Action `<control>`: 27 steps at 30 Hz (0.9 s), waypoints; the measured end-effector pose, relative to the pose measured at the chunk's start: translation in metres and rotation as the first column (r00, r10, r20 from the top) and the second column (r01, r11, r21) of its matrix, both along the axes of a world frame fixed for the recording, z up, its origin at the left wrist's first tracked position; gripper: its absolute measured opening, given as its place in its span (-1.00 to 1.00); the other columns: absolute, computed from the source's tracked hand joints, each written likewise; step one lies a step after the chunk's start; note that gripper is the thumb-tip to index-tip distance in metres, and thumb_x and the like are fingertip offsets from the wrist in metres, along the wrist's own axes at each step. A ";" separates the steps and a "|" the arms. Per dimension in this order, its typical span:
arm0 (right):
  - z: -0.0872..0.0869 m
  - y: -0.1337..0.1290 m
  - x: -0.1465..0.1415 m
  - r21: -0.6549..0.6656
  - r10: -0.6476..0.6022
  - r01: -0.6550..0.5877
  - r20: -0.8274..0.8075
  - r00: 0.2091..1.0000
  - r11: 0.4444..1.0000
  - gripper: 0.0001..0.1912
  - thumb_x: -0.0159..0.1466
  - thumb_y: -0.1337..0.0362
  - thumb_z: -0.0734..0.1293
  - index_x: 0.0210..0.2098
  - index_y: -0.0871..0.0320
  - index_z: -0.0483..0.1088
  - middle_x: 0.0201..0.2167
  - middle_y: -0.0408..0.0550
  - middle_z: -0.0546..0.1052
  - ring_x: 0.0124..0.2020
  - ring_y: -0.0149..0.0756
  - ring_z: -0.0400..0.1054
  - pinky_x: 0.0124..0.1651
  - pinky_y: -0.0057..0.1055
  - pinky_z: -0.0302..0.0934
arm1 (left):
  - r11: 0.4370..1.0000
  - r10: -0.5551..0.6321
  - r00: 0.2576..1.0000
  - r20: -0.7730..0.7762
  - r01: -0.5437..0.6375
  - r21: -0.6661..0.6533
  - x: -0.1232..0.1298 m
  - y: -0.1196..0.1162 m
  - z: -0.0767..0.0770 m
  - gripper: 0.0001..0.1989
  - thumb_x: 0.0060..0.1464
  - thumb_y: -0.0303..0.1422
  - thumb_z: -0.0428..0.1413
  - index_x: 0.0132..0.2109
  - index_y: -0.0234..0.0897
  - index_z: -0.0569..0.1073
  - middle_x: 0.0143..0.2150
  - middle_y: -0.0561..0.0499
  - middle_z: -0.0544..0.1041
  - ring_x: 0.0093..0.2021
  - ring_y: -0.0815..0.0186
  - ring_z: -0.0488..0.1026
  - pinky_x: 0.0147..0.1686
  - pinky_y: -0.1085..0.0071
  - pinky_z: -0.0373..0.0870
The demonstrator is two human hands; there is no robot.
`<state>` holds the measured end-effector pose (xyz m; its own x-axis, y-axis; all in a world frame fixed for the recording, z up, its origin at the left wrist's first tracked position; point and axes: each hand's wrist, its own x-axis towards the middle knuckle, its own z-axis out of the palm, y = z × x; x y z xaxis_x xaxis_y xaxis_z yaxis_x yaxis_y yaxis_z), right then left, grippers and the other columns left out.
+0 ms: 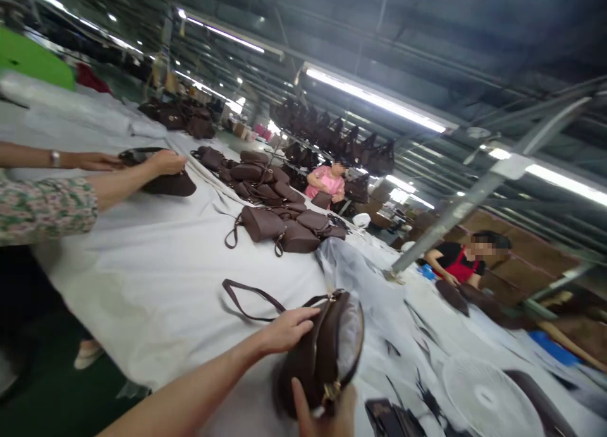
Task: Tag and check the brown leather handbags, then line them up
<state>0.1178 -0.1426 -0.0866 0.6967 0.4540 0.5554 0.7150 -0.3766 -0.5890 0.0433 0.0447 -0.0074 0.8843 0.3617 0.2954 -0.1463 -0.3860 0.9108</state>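
A dark brown handbag (303,361) with gold fittings stands tilted on the white-covered table (190,285), its top unzipped and a pale lining showing. My left hand (289,329) rests on the bag's upper left side, fingers pressed against it. Lower down, near the gold clasp at the closer end, my right hand (327,412) grips the bag; its fingertips are blurred. The bag's strap loops out over the cloth to the left.
Several brown bags (296,234) lie piled beyond. At the left, a person's hands (165,162) hold another bag. Clear plastic (346,266), a white round fan-like grille (488,396) and black pieces (393,418) lie to the right. Two people work farther back.
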 end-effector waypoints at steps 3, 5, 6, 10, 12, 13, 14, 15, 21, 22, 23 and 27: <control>-0.007 -0.004 -0.015 -0.018 0.049 -0.049 -0.004 0.999 0.999 -0.25 0.20 0.03 0.33 0.28 0.21 0.11 0.07 0.24 0.43 0.02 0.04 0.41 -0.12 -0.16 0.42 | 0.998 0.043 0.993 -0.114 -0.037 0.051 -0.003 -0.014 -0.034 -0.50 0.18 -0.38 -0.09 0.26 -0.18 0.30 0.26 -0.01 0.34 0.27 0.18 0.25 0.30 0.13 0.08; -0.005 -0.006 -0.025 -0.015 0.091 -0.091 -0.001 0.996 0.996 -0.30 0.28 0.14 0.26 0.34 0.16 0.00 0.16 0.22 0.36 0.05 -0.04 0.40 -0.09 -0.21 0.41 | 0.982 -0.018 0.995 -0.096 0.036 0.188 -0.017 -0.014 -0.055 -0.46 0.15 -0.42 -0.04 0.28 -0.13 0.26 0.26 0.01 0.35 0.24 0.21 0.28 0.28 0.15 0.14; -0.004 -0.008 -0.029 -0.008 0.104 -0.104 0.007 0.995 0.995 -0.31 0.29 0.19 0.25 0.35 0.13 -0.03 0.18 0.20 0.34 0.05 -0.07 0.40 -0.08 -0.23 0.41 | 0.960 -0.003 0.995 -0.096 0.030 0.279 -0.027 -0.013 -0.063 -0.47 0.15 -0.43 -0.03 0.27 -0.13 0.28 0.25 0.01 0.36 0.23 0.21 0.29 0.27 0.17 0.17; 0.003 -0.030 -0.027 -0.024 0.139 -0.138 0.082 0.987 0.990 -0.38 0.29 0.29 0.22 0.33 0.09 0.06 0.13 0.13 0.40 0.02 -0.13 0.42 -0.06 -0.26 0.40 | 0.760 0.133 0.987 -0.089 -0.044 0.649 -0.069 -0.011 -0.079 -0.63 0.18 -0.37 -0.01 0.10 -0.18 0.47 0.24 -0.08 0.36 0.19 0.13 0.35 0.18 0.20 0.32; 0.001 -0.049 -0.012 -0.064 0.130 -0.123 0.122 0.984 0.990 -0.52 0.30 0.30 0.20 0.22 0.09 0.25 0.07 0.11 0.46 0.03 -0.13 0.40 -0.01 -0.23 0.37 | 0.637 0.180 0.983 -0.026 -0.096 0.765 -0.086 -0.013 -0.082 -0.65 0.22 -0.32 -0.03 0.10 -0.15 0.47 0.22 -0.07 0.39 0.14 0.14 0.40 0.13 0.23 0.37; -0.001 -0.059 -0.002 -0.081 0.108 -0.098 0.139 0.984 0.992 -0.58 0.31 0.29 0.18 0.14 0.10 0.33 0.03 0.10 0.49 0.02 -0.12 0.40 0.01 -0.21 0.36 | 0.579 0.198 0.980 0.000 -0.117 0.807 -0.093 -0.015 -0.083 -0.64 0.23 -0.31 -0.03 0.12 -0.14 0.46 0.21 -0.06 0.41 0.12 0.15 0.42 0.11 0.24 0.38; -0.003 -0.069 0.009 -0.094 0.080 -0.067 0.148 0.986 0.993 -0.63 0.32 0.28 0.17 0.08 0.11 0.38 -0.02 0.10 0.52 0.00 -0.12 0.41 0.01 -0.20 0.35 | 0.526 0.212 0.977 0.024 -0.134 0.840 -0.097 -0.018 -0.084 -0.64 0.23 -0.31 -0.03 0.13 -0.14 0.45 0.19 -0.05 0.43 0.10 0.16 0.43 0.11 0.25 0.39; -0.006 -0.078 0.020 -0.103 0.052 -0.037 0.147 0.988 0.994 -0.66 0.33 0.27 0.16 0.02 0.13 0.42 -0.07 0.11 0.54 -0.03 -0.12 0.42 0.00 -0.19 0.35 | 0.481 0.222 0.974 0.043 -0.148 0.864 -0.100 -0.021 -0.085 -0.64 0.23 -0.32 -0.03 0.14 -0.14 0.44 0.17 -0.04 0.45 0.09 0.17 0.44 0.10 0.25 0.39; -0.023 -0.096 0.048 -0.153 0.019 -0.002 0.112 0.994 0.988 -0.69 0.36 0.23 0.11 -0.11 0.15 0.45 -0.16 0.08 0.56 -0.09 -0.13 0.43 0.01 -0.22 0.30 | 0.341 0.281 0.946 0.159 -0.253 0.906 -0.099 -0.039 -0.083 -0.66 0.17 -0.45 -0.05 0.03 -0.27 0.49 0.08 -0.09 0.52 0.04 0.18 0.47 0.05 0.24 0.39; -0.025 -0.096 0.047 -0.157 0.016 0.002 0.117 0.993 0.988 -0.68 0.37 0.22 0.11 -0.12 0.14 0.45 -0.16 0.08 0.56 -0.08 -0.13 0.43 0.02 -0.22 0.29 | 0.328 0.283 0.943 0.176 -0.267 0.906 -0.099 -0.041 -0.081 -0.66 0.16 -0.46 -0.05 0.01 -0.28 0.49 0.07 -0.10 0.53 0.03 0.19 0.47 0.03 0.26 0.40; -0.027 -0.095 0.046 -0.157 0.013 0.007 0.125 0.992 0.988 -0.68 0.37 0.20 0.10 -0.13 0.13 0.45 -0.16 0.08 0.56 -0.09 -0.13 0.43 0.01 -0.23 0.28 | 0.321 0.284 0.940 0.190 -0.280 0.905 -0.099 -0.043 -0.081 -0.67 0.15 -0.47 -0.05 0.00 -0.28 0.49 0.05 -0.10 0.53 0.02 0.20 0.47 0.02 0.27 0.41; -0.041 -0.095 0.051 -0.118 -0.008 0.029 0.177 0.984 0.993 -0.66 0.38 0.16 0.09 -0.17 0.12 0.46 -0.19 0.07 0.57 -0.13 -0.13 0.45 -0.05 -0.25 0.30 | 0.303 0.282 0.932 0.225 -0.310 0.901 -0.099 -0.045 -0.080 -0.69 0.15 -0.48 -0.05 -0.03 -0.27 0.48 0.02 -0.09 0.55 0.00 0.23 0.47 0.00 0.32 0.40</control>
<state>0.1683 -0.2374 -0.1272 0.6022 0.5123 0.6123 0.7954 -0.4511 -0.4047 -0.0558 -0.0002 -0.0876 0.7676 0.0902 0.6345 0.1526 -0.9873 -0.0442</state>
